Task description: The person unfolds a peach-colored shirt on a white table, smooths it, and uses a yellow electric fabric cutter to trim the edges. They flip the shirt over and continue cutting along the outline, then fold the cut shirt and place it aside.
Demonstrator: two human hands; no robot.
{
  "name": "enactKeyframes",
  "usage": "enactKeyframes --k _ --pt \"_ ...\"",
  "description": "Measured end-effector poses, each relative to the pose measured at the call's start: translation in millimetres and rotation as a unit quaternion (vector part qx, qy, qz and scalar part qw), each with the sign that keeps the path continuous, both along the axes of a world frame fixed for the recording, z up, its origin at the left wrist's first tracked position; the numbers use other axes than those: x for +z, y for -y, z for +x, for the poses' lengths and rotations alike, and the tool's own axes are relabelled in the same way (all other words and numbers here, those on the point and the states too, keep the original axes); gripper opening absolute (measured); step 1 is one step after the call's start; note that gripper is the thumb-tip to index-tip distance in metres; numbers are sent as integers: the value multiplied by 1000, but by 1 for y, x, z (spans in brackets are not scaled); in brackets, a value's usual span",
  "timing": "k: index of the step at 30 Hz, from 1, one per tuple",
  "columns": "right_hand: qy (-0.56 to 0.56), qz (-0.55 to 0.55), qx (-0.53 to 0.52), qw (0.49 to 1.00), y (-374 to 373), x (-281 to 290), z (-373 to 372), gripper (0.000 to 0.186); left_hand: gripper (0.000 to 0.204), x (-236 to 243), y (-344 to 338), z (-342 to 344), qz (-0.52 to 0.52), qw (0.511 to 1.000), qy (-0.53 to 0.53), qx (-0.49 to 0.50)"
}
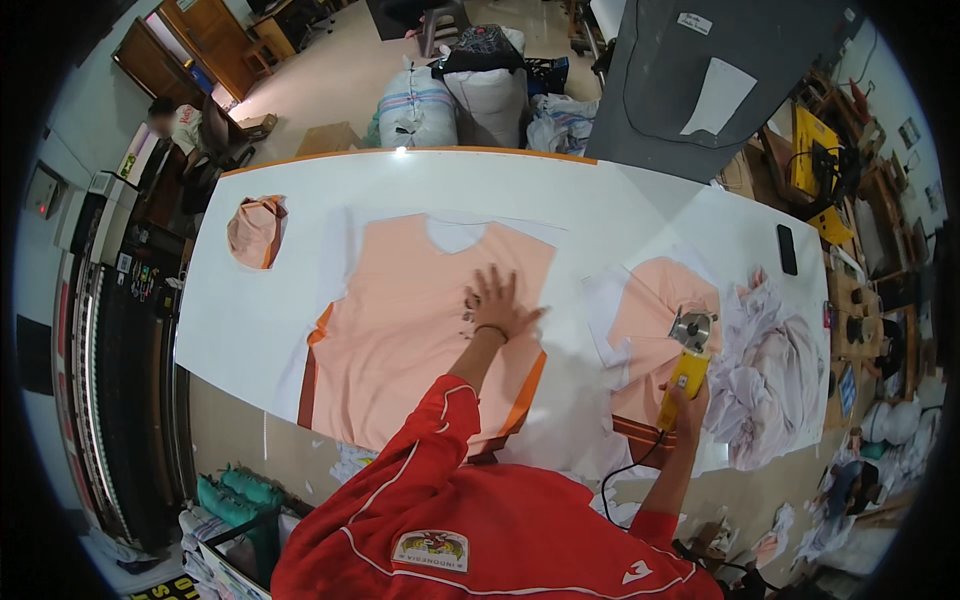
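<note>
Two bare hands are at work, one on each piece of cloth near the middle. The left hand (503, 305) lies flat with fingers spread on the large peach panel (400, 320) at the centre of the frame; the right hand (686, 408), right of centre, has its fingers wrapped around one yellow cutter (685, 380) with a round metal head. The cutter is over the right side of a smaller peach piece (650, 295); whether its head touches the cloth I cannot tell. A third peach piece, a small bundle (255, 235), sits in the upper left of the tabletop, well apart from the others. One heap of white cloth (775, 375) lies crumpled right of the cutter, and one black phone (787, 249) lies near the table's upper right edge

All of these rest on one broad white table (235, 335), its far edge trimmed in orange. Beyond it, at the top of the frame, two large sacks (418, 115) stand on a pale tiled floor, with one cardboard box (330, 137) to their left. A grey board (660, 75) fills the upper right, one person (187, 130) sits at the upper left, and a long dark machine (105, 340) runs down the left side
</note>
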State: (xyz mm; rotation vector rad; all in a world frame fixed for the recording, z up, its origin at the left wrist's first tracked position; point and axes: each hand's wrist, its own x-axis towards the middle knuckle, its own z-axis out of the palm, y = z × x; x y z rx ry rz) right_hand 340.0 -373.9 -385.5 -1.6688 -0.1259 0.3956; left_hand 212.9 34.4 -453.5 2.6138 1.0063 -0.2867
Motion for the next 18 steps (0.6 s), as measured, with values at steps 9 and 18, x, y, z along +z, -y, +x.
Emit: enactKeyframes --k 9,18 --pt "-87 -14 12 996 -2 -11 -64 50 62 -23 25 -75 -99 932 312 -155" --pt "-88 -94 56 990 -22 -1 -88 52 120 -38 -115 -273 38 887 -51 458"
